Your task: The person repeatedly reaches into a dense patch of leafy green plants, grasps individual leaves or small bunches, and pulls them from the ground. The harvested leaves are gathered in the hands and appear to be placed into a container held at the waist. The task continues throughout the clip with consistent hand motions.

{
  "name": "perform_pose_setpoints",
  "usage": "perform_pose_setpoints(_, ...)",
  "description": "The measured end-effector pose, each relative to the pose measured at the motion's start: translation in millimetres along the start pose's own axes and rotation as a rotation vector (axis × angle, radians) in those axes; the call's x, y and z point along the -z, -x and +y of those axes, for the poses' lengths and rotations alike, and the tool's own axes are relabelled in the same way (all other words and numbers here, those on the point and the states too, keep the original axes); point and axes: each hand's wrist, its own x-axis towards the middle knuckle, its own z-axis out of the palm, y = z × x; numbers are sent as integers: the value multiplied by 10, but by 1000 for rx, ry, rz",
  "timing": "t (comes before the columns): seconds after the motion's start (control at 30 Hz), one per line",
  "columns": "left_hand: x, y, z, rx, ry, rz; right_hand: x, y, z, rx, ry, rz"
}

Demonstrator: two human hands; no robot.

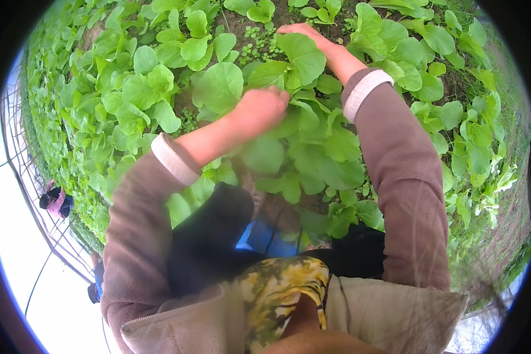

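Broad-leaved green seedlings [141,93] grow densely over the bed before me. My left hand [263,108], fingers curled, is closed around the stems of a bunch of leafy greens [307,141], whose leaves spread below and to the right of it. Farther out and to the right, my right hand [303,34] reaches down at the soil beside a large leaf; its fingertips are partly hidden, and whether it holds anything does not show. Small round-leaved weeds [256,46] grow just left of it.
A blue object [270,239] lies between my dark-clothed legs. Metal hoops or netting [31,177] edge the far left, where a person in pink [57,201] bends and another person [96,283] is partly visible. A grassy strip [509,208] runs along the right.
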Motion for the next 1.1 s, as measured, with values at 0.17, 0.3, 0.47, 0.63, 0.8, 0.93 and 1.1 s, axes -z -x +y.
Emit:
perform_pose_setpoints(0.17, -106, 15, 64, -20, -25, 0, -329, -12, -139, 91, 600, -129)
perform_pose_setpoints(0.3, -176, 7, 101, -43, -59, -4, -382, -102, 86, 344, 636, 111)
perform_pose_setpoints(0.47, -216, 4, 77, -67, -82, -17, -108, -307, 202, 173, 82, 57)
perform_pose_setpoints(0.63, -177, 36, 69, -29, -64, -80, -540, 36, -239, 348, 1065, -268)
perform_pose_setpoints(0.8, -149, 98, 33, 55, 71, -146, -878, -45, -140, 218, 961, -271)
perform_pose_setpoints(0.93, -140, 15, 54, -83, -45, -9, -438, -22, 96, 359, 423, 286)
perform_pose_setpoints(1.1, 45, 85, -23, -80, -109, 7, 218, 1264, -462, 126, 394, 286)
